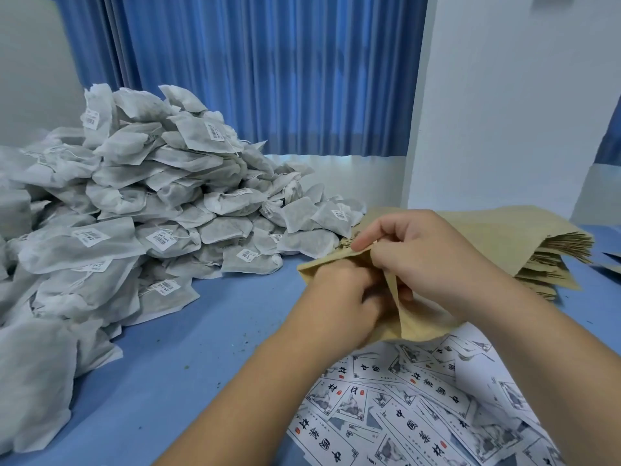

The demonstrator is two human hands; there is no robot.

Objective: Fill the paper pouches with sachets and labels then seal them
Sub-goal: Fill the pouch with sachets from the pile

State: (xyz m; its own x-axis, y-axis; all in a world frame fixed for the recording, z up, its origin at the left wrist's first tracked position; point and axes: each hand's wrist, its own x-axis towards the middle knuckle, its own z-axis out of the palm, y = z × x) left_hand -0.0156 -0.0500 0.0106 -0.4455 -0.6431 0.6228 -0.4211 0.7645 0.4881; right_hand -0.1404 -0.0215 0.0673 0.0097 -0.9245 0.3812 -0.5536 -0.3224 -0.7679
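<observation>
Both hands hold one tan paper pouch [416, 322] above the blue table. My left hand [339, 297] grips its near side with curled fingers. My right hand [423, 253] pinches the upper edge of the pouch at its mouth. A stack of empty tan pouches [524, 243] lies just behind my right hand. A big heap of white sachets [151, 203] with barcode stickers fills the left side. Printed white labels [420, 408] with black characters are scattered under my forearms at the lower right.
The blue table [208, 331] shows bare between the sachet heap and my left arm, with small crumbs on it. A white pillar [504, 112] rises at the back right, with blue curtains [268, 68] behind the table.
</observation>
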